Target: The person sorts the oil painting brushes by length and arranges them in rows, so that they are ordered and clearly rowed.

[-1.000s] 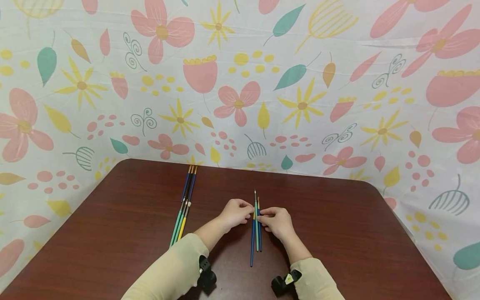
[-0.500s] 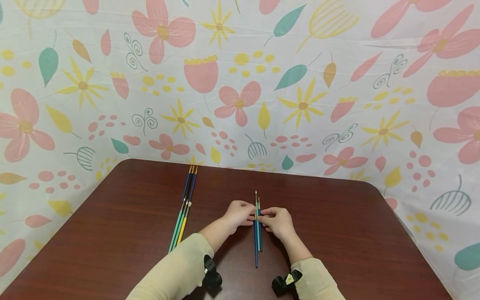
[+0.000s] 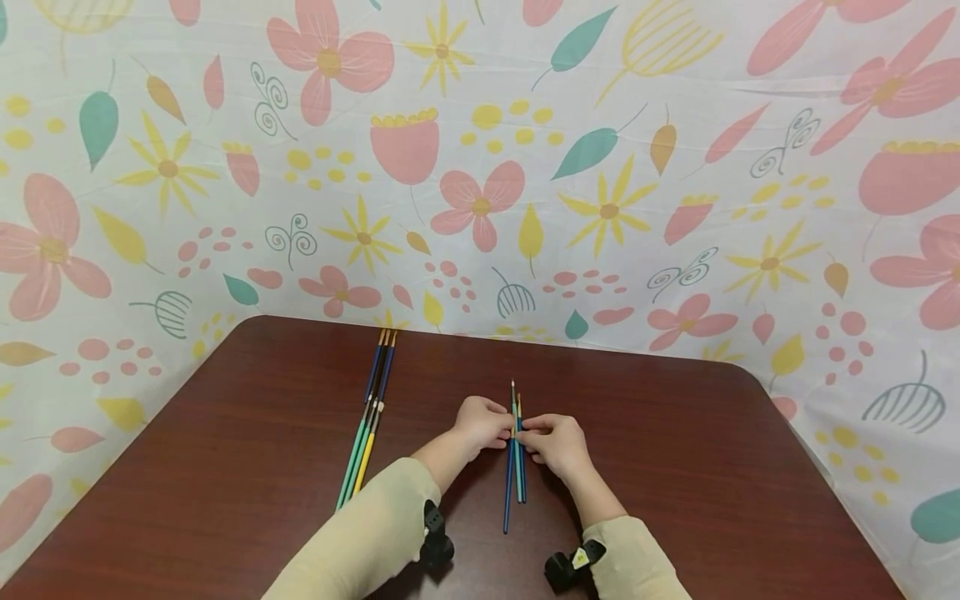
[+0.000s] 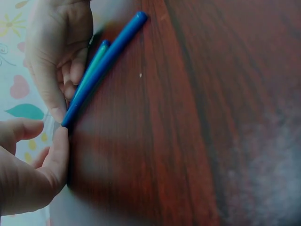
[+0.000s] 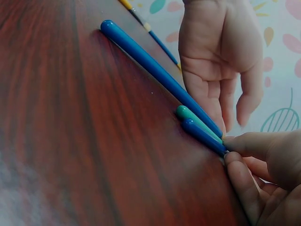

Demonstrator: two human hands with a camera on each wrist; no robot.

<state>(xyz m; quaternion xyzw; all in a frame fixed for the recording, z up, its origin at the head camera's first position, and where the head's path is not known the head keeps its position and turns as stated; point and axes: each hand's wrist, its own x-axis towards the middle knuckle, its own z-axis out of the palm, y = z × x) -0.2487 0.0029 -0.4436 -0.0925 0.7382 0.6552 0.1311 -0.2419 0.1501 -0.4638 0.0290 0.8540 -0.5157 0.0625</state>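
Observation:
Three slim paintbrushes lie close together on the table: a long blue paintbrush, a green paintbrush and a shorter blue paintbrush. My right hand pinches the shorter blue one near its metal collar between thumb and finger; the green one lies against the thumb tip in the right wrist view. From the other side, the nearly straight fingers of my left hand touch the long blue brush, its thumb standing apart in the left wrist view. Fingers partly hide the brushes' middles. The long brush slants away from the other two at its handle end.
On the left of the dark wooden table lies a row of green and yellow paintbrushes. Beyond it, blue and black paintbrushes reach toward the far edge. A flower-patterned cloth hangs behind the table.
The long blue brush's handle end swung right against the others, then back left. My left forearm has shifted right, and its hand slightly with it. The right hand has hardly moved.

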